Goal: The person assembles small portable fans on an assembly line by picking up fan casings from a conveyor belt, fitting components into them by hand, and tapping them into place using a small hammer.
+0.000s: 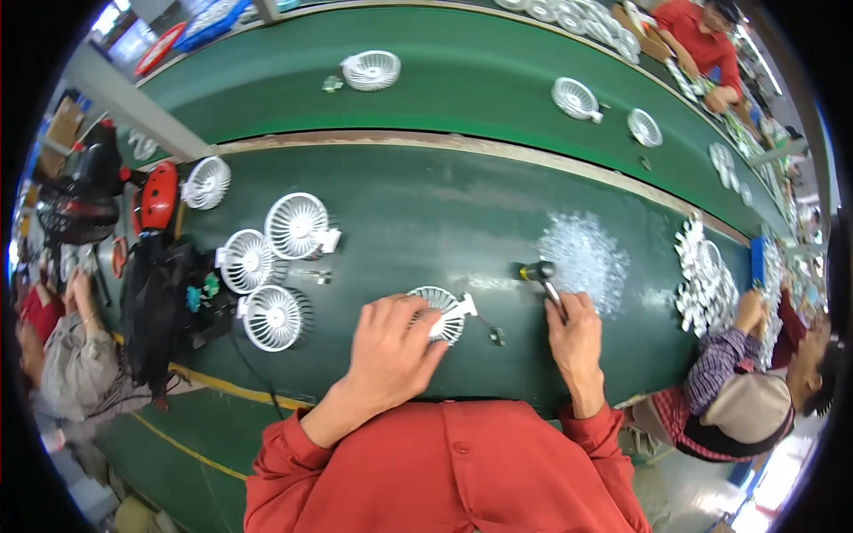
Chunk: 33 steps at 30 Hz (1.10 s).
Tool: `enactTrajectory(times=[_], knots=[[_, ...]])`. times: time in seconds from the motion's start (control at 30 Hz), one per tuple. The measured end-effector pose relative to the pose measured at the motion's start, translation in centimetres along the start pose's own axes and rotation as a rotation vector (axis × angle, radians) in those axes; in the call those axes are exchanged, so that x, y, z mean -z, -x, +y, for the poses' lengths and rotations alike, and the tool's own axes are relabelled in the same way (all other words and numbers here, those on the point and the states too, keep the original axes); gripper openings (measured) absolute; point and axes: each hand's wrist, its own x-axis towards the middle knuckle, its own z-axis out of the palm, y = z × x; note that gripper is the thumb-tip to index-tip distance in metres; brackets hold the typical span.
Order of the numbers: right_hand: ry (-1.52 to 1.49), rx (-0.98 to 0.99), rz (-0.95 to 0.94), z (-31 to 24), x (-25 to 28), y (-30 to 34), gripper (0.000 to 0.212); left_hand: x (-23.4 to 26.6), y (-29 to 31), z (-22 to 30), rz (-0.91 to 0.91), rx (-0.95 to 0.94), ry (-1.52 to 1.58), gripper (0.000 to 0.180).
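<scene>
My left hand lies over a round, slotted white fan housing on the green table, its fingers curled on the left part of the rim. From that housing a thin wire runs to a small green circuit board. My right hand is closed round the handle of a small hammer, whose black and yellow head points left. Just beyond the hammer spreads a pile of small clear pieces. Left of my left hand sit several more white fan housings.
Behind a pale ledge runs a green conveyor belt carrying white fan housings. White plastic parts are heaped at the right, near a co-worker's hand. A black bag and a red ladybird-like object stand left.
</scene>
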Motion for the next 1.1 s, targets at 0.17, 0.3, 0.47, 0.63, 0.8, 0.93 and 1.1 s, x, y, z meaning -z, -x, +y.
enactTrajectory(times=[0.17, 0.3, 0.47, 0.63, 0.8, 0.93, 1.1], knots=[[-0.131, 0.005, 0.103, -0.2, -0.4, -0.6, 0.014, -0.4, -0.8, 0.6, -0.068, 0.034, -0.057, 0.064], [-0.275, -0.235, -0.058, -2.2, 1.0, -1.7, 0.017, -1.3, -0.7, 0.6, -0.137, 0.081, -0.165, 0.076], [-0.956, -0.447, -0.312, -3.9, 1.6, -2.8, 0.013, -1.6, -0.9, 0.1, -0.044, 0.120, -0.020, 0.069], [-1.389, -0.592, -0.598, -4.6, 1.3, -3.3, 0.012, -1.6, -0.9, -0.1, 0.030, 0.053, 0.218, 0.073], [-1.542, -0.696, -0.677, -4.7, -0.2, -2.9, 0.019, -1.4, -1.3, 0.7, 0.042, 0.008, 0.304, 0.077], [-1.574, -0.675, -0.790, -4.5, -0.8, -2.9, 0.022, -1.5, -1.5, 1.0, 0.024, -0.015, 0.355, 0.078], [-1.574, -0.652, -0.808, -4.6, -0.8, -2.8, 0.022, -1.6, -1.8, 1.1, 0.021, -0.002, 0.401, 0.077]])
